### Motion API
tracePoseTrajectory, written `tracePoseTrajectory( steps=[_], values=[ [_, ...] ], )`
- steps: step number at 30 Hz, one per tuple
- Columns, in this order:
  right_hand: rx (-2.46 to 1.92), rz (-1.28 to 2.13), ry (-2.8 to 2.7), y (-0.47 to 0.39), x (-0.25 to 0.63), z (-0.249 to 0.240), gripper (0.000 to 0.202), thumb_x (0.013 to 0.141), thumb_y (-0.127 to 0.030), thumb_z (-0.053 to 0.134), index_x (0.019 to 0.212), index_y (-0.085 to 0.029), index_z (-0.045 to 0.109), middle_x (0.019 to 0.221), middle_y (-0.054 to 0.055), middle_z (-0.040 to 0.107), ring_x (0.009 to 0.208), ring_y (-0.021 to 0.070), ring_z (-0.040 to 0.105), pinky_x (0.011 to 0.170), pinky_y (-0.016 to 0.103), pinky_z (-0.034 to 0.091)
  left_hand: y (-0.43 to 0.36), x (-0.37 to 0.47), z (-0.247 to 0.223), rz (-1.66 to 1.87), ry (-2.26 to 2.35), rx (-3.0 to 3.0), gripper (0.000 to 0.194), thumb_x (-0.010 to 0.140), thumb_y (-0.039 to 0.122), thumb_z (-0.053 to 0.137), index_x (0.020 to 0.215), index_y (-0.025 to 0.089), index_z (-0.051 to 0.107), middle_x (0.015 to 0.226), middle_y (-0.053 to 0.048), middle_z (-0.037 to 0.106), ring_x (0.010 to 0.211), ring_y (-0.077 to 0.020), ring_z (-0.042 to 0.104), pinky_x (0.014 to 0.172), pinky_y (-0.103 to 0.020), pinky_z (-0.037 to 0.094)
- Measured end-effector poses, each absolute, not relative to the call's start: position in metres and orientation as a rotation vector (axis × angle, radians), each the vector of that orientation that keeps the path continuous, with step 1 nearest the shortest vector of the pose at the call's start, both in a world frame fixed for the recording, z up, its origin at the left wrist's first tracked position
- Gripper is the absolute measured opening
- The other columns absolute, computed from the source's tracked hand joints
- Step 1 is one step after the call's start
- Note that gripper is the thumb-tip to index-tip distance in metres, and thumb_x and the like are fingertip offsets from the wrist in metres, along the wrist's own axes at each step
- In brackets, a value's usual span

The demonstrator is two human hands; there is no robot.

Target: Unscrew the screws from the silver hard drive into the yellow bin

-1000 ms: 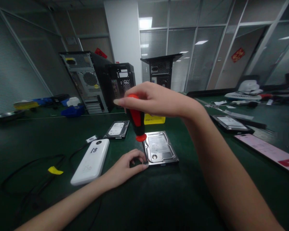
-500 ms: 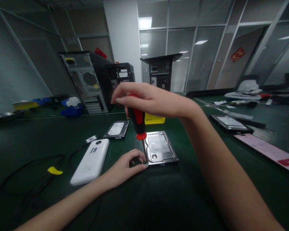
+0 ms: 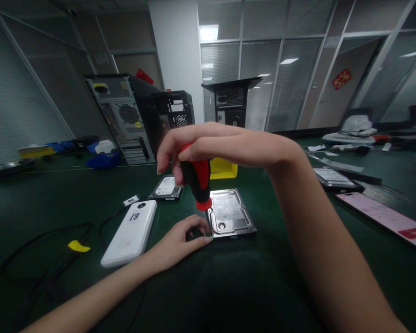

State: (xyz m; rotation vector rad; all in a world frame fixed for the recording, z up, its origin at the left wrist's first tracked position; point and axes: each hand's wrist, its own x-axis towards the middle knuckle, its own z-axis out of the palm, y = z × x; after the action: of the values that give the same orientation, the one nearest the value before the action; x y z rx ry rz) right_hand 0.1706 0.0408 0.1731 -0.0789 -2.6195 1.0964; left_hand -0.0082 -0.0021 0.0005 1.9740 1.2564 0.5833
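Observation:
A silver hard drive [image 3: 229,212] lies flat on the dark green table, label side up. My left hand [image 3: 190,233] is curled at its near left corner, thumb and fingertips closed on the edge. Above it my right hand [image 3: 208,143] grips the black and red handle of a screwdriver [image 3: 200,182]. The screwdriver stands tilted, its shaft running down to the left edge of the drive beside my left fingers. Exactly where the tip sits I cannot make out.
A white power bank [image 3: 130,236] marked 18 and a black cable lie left. Behind are a second hard drive [image 3: 167,186], a yellow bin [image 3: 225,170] and computer cases [image 3: 128,118]. At right are another hard drive [image 3: 333,178] and a pink phone [image 3: 381,217].
My right hand has dropped slightly and its fingers have shifted round the handle. The screwdriver sits a little lower and leans more. My left hand and the drive have stayed put.

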Motion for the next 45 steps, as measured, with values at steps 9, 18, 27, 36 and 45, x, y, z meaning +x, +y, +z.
tracePoseTrajectory(
  steps=[9, 18, 27, 36, 45],
  values=[
    [-0.049, 0.784, -2.56, 0.051, 0.165, 0.167, 0.016, 0.092, -0.014, 0.047, 0.085, -0.013, 0.061, 0.095, 0.003, 0.063, 0.09, 0.0094, 0.059, 0.085, 0.024, 0.048, -0.002, -0.008, -0.001, 0.578, 1.24, 1.987, 0.023, 0.086, 0.037, 0.057, 0.099, 0.019, 0.061, 0.103, -0.003, 0.06, 0.094, -0.0209, 0.055, 0.079, -0.031, 0.042],
    [0.083, 0.889, -2.593, 0.051, 0.163, 0.166, 0.013, 0.092, -0.013, 0.046, 0.09, -0.012, 0.06, 0.091, 0.0, 0.062, 0.079, 0.0061, 0.058, 0.075, 0.019, 0.05, -0.003, -0.007, 0.001, 0.584, 1.249, 1.981, 0.022, 0.086, 0.036, 0.057, 0.1, 0.019, 0.061, 0.105, -0.003, 0.061, 0.095, -0.021, 0.055, 0.079, -0.03, 0.041],
    [-0.106, 1.035, -2.616, 0.046, 0.174, 0.173, 0.036, 0.095, -0.011, 0.029, 0.101, -0.018, 0.064, 0.091, -0.007, 0.063, 0.087, 0.005, 0.059, 0.075, 0.017, 0.047, -0.003, -0.008, 0.002, 0.564, 1.249, 1.982, 0.023, 0.087, 0.037, 0.056, 0.101, 0.019, 0.06, 0.107, -0.004, 0.061, 0.097, -0.0215, 0.055, 0.08, -0.031, 0.042],
    [-0.089, 0.813, -2.607, 0.05, 0.17, 0.17, 0.022, 0.094, -0.022, 0.044, 0.103, -0.014, 0.062, 0.1, -0.001, 0.062, 0.094, 0.0083, 0.057, 0.082, 0.018, 0.048, -0.004, -0.008, 0.003, 0.565, 1.258, 1.974, 0.022, 0.087, 0.037, 0.057, 0.099, 0.019, 0.06, 0.106, -0.003, 0.06, 0.097, -0.0215, 0.055, 0.08, -0.031, 0.042],
    [-0.141, 0.75, -2.598, 0.05, 0.171, 0.169, 0.017, 0.092, -0.019, 0.047, 0.09, -0.014, 0.063, 0.092, 0.0, 0.062, 0.084, 0.0085, 0.058, 0.077, 0.021, 0.047, -0.003, -0.008, 0.001, 0.585, 1.248, 1.977, 0.023, 0.086, 0.037, 0.057, 0.1, 0.019, 0.06, 0.103, -0.003, 0.06, 0.097, -0.0213, 0.055, 0.083, -0.032, 0.042]
  ],
)
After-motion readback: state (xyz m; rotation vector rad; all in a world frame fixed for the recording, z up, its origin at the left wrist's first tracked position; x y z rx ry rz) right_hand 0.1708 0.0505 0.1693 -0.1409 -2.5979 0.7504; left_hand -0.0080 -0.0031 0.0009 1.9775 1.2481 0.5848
